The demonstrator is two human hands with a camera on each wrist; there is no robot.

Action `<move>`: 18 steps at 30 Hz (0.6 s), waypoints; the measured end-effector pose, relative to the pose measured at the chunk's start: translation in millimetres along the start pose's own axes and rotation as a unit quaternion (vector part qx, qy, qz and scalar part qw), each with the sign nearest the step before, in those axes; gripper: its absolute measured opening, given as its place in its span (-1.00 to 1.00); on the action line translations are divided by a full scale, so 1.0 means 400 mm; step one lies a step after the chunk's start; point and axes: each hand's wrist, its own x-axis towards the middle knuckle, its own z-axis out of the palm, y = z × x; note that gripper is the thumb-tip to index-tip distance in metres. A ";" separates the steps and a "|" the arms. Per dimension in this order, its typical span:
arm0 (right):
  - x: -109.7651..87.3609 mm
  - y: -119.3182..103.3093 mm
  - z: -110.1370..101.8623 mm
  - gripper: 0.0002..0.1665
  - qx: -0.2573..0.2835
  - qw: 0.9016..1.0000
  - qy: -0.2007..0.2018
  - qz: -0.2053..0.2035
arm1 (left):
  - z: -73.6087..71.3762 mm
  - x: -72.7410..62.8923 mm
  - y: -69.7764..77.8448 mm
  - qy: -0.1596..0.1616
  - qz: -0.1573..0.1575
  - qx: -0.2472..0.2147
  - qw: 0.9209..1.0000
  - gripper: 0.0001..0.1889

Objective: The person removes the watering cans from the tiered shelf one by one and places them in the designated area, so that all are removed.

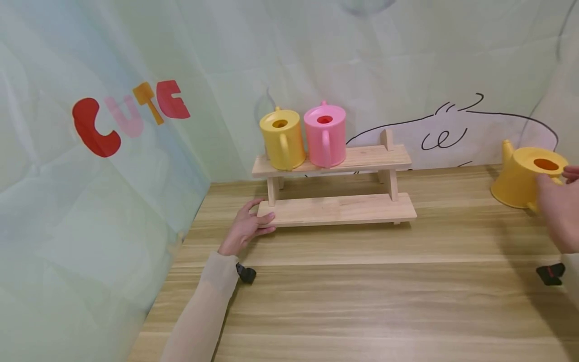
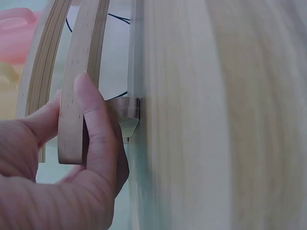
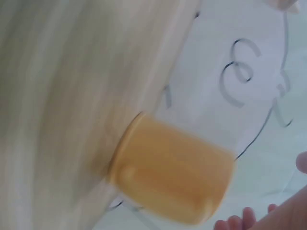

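My left hand grips the left end of the lower board of a two-tier wooden shelf, thumb on one face and fingers on the other, as the left wrist view shows up close. On the upper board stand a yellow watering can and a pink watering can, side by side at its left half. Far right, another yellow watering can stands upright on the table. Beside its handle is my right hand, thumb and fingers spread; in the right wrist view its fingertips are close to the can.
The wooden table reaches back to a pale cloth backdrop with a line drawing and coloured letters. The cloth also hangs along the left side. The shelf stands near the table's back edge.
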 end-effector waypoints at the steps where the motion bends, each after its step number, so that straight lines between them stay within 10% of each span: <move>1: -0.011 -0.010 0.002 -0.48 0.012 1.000 -0.004 -0.007 | 0.000 0.000 0.000 0.000 0.000 0.000 1.000 -0.16; 9: -0.097 -0.083 0.031 -0.73 0.097 0.989 -0.023 -0.109 | 0.004 -0.004 0.002 0.003 -0.001 0.000 1.000 -0.16; 18: -0.190 -0.153 0.096 -0.61 0.067 0.976 -0.092 -0.183 | 0.001 -0.002 -0.001 0.003 0.003 -0.002 1.000 -0.16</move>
